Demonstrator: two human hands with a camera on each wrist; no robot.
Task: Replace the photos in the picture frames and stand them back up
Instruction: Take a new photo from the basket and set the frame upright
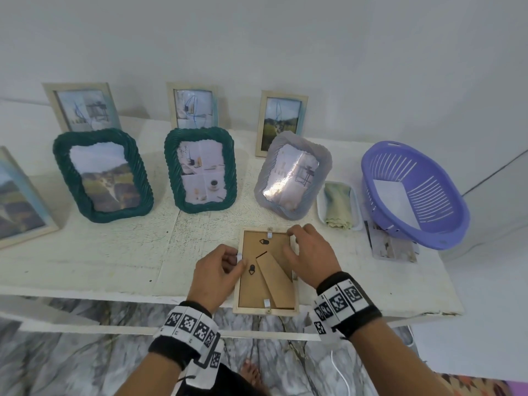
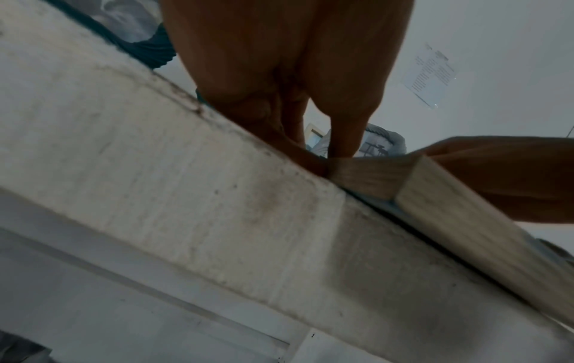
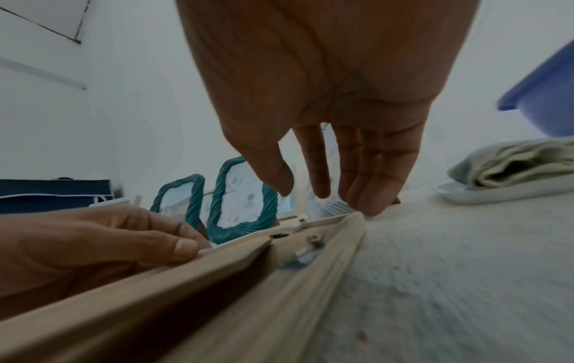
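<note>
A light wooden picture frame (image 1: pixel 267 310) lies face down at the table's front edge, its near end hanging slightly over. Its brown backing board (image 1: pixel 250 290) and easel leg (image 1: pixel 274 277) face up. My left hand (image 1: pixel 238 260) sits at the frame's left side and pinches a small metal tab (image 1: pixel 239 256) there. My right hand (image 1: pixel 297 241) rests over the right side, fingers fairly straight, tips at the far right corner. In the right wrist view the right hand's fingertips (image 3: pixel 372 208) touch down by the frame (image 3: pixel 248 294), near another tab (image 3: pixel 299 258).
Two green wicker frames (image 1: pixel 103 175) (image 1: pixel 201 170) and a grey one (image 1: pixel 293 174) stand behind, with wooden frames further back. To the right are a white tray (image 1: pixel 321 212) holding a folded cloth, loose photos (image 1: pixel 393 245), and a purple basket (image 1: pixel 414 195).
</note>
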